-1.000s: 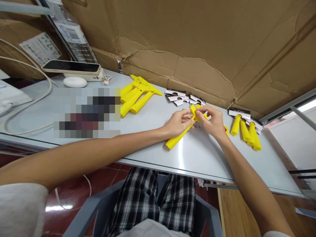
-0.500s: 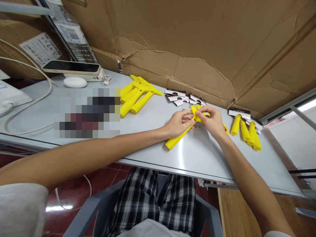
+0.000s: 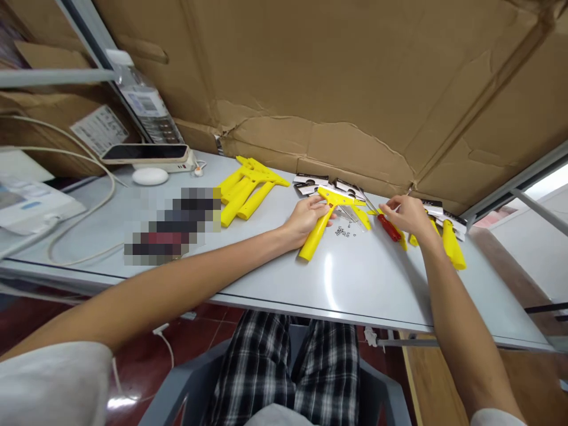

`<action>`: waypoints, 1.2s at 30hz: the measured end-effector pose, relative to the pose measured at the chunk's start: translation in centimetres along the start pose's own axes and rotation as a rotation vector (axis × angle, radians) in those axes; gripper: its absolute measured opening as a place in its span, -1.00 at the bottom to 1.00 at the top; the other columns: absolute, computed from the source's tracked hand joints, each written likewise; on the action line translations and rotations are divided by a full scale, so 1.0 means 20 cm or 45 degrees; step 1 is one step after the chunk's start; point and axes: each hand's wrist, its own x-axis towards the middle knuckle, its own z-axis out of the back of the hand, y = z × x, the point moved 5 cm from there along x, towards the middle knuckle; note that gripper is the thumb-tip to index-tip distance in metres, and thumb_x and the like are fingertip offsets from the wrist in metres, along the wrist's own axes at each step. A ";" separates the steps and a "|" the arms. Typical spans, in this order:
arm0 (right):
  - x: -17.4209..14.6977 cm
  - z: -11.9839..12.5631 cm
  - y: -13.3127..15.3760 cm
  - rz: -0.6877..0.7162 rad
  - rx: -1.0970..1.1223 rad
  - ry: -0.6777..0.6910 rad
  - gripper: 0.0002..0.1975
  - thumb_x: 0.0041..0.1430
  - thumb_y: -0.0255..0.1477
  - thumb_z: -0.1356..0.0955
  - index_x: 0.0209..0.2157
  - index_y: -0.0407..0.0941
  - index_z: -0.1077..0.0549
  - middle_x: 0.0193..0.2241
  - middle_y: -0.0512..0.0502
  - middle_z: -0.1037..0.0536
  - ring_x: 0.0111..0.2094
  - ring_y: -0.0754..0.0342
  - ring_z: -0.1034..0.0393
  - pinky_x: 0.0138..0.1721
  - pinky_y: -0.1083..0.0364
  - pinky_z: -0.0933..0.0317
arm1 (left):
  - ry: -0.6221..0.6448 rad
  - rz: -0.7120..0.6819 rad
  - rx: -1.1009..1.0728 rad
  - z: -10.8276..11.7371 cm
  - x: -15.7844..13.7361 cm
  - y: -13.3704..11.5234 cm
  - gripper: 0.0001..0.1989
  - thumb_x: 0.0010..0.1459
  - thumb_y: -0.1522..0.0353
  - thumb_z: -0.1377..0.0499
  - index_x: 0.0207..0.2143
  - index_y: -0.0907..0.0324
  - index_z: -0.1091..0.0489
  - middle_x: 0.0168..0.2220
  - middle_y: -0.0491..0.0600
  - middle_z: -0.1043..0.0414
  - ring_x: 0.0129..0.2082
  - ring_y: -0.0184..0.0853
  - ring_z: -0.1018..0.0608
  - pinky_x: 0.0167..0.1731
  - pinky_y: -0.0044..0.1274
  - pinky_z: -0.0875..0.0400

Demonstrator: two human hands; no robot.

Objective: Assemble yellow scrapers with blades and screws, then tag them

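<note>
Fingers of the left hand [image 3: 305,222] close around one yellow handle [image 3: 314,238] just below its crosswise head, above the desk [image 3: 275,278]; the grip's long axis slants, its butt pointing toward the body and slightly left, its head away. Fingers of the right hand [image 3: 410,214] bend over one red screwdriver [image 3: 389,228], though whether they grip it cannot be told. Between lie small metal pieces [image 3: 342,231], too tiny to count. At left, at least four yellow grips [image 3: 256,200] lie heaped together.

A yellow T-shaped handle [image 3: 319,229] slants, crosspiece [image 3: 339,197] at the far end, left of a red-handled screwdriver [image 3: 389,228].
</note>
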 end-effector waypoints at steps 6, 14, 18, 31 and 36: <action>-0.01 -0.08 -0.11 -0.102 -0.116 0.472 -0.32 0.03 0.09 -0.50 0.00 -0.14 -0.58 -0.23 -0.16 -0.60 -0.34 0.17 -0.40 -0.27 0.17 -0.22 | -0.052 0.010 0.029 -0.01 -0.02 0.00 -0.69 0.23 0.51 -0.27 0.02 0.19 -0.38 -0.08 0.07 -0.62 -0.32 -0.37 -0.64 -0.41 -0.56 -0.54; 0.02 -0.03 -0.16 -0.110 0.194 0.427 -0.60 0.10 -0.31 -0.51 -0.03 -0.17 -0.62 -0.28 -0.13 -0.62 -0.42 0.22 -0.40 -0.29 0.16 -0.24 | 0.098 -0.142 0.231 -0.05 -0.06 -0.04 -0.67 0.23 0.48 -0.26 0.04 0.20 -0.39 -0.03 0.09 -0.57 -0.35 -0.40 -0.60 -0.44 -0.56 -0.49; 0.06 0.13 -0.23 -0.169 0.754 -0.159 -0.55 0.19 -0.32 -0.47 0.02 -0.33 -0.51 -0.19 -0.37 -0.60 -0.40 0.25 -0.47 -0.29 0.14 -0.26 | 0.137 -0.160 0.313 -0.05 -0.04 -0.04 -0.72 0.28 0.46 -0.23 0.04 0.18 -0.39 -0.01 0.10 -0.57 -0.34 -0.40 -0.60 -0.42 -0.56 -0.49; 0.07 0.19 -0.22 0.158 1.670 -0.478 -0.42 -0.05 -0.27 -0.57 -0.08 -0.07 -0.27 -0.50 0.12 -0.38 -0.57 0.18 -0.36 -0.56 0.10 -0.31 | 0.219 -0.040 0.339 -0.05 -0.01 0.03 -0.69 0.24 0.51 -0.24 0.03 0.30 -0.39 -0.14 0.12 -0.59 -0.38 -0.35 -0.63 -0.47 -0.53 -0.50; 0.07 0.17 -0.23 0.150 1.710 -0.419 -0.44 -0.10 -0.32 -0.52 -0.07 -0.04 -0.27 -0.48 0.13 -0.43 -0.61 0.17 -0.34 -0.64 0.10 -0.26 | 0.208 -0.034 0.326 -0.05 0.00 0.02 -0.70 0.22 0.49 -0.28 0.01 0.27 -0.40 -0.21 0.06 -0.58 -0.40 -0.36 -0.61 -0.46 -0.52 -0.49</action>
